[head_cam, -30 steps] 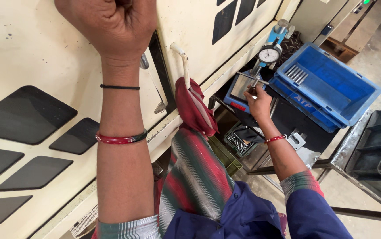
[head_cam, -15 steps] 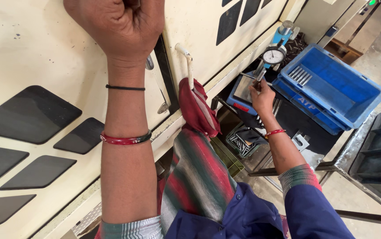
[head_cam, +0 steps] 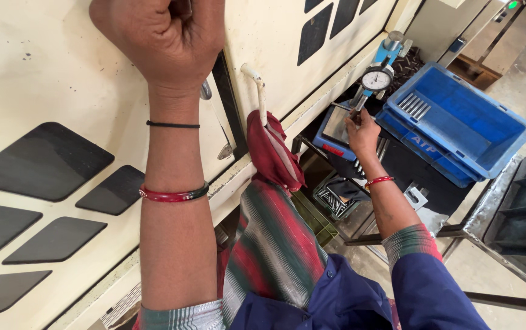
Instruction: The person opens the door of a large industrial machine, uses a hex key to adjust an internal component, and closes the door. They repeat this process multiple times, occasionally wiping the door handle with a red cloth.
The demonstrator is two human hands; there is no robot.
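Left hand (head_cam: 159,36) is up close, fist clamped tight round a metal handle (head_cam: 205,90) on the cream machine door (head_cam: 43,79); only a stub of the handle shows under the wrist, so what state the door is in, can't tell. Red cloth (head_cam: 272,153) hangs off a white pipe (head_cam: 257,85) just beside the door edge. Further out, right hand (head_cam: 360,131) sits on the tabletop (head_cam: 409,171), fingers pinched near the base of the dial gauge (head_cam: 376,79), resting on or at a grey block (head_cam: 336,125) beneath it; whether it actually grips a small part there is too small to tell. Gauge stands upright on its blue stand (head_cam: 391,49). Blue crate (head_cam: 458,122) just right of it, a few slim metal pieces inside. Black bin (head_cam: 336,195) of small parts sits lower, under the forearm. Judgement: mid-check, piece is at the gauge, reading not obviously taken; door handling and unloading the piece look still open.
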